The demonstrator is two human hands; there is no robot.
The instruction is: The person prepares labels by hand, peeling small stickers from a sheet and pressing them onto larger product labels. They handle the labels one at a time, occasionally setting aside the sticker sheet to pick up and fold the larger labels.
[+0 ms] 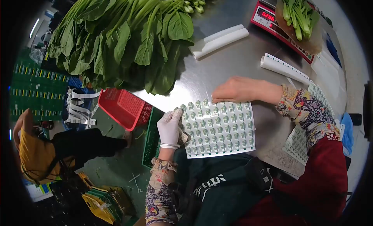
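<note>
My left hand (169, 128), in a white glove, is closed on the left edge of a white sheet of small green-printed labels (219, 128). The sheet hangs over the front edge of the steel table. Bare and with its fingers held together, my right hand (235, 90) is at the sheet's top edge; whether it grips anything is hidden. Leafy green vegetables (128, 35) are heaped on the table beyond my hands. A red scale (268, 20) with lit digits holds a bunch of greens (298, 16) at the upper right.
Rolled white sheets (221, 43) and another roll (283, 69) lie on the steel table (225, 12). More label sheets (297, 144) are at the right. A red basket (123, 109) and a green crate (151, 142) stand left. Another person (37, 152) is at far left.
</note>
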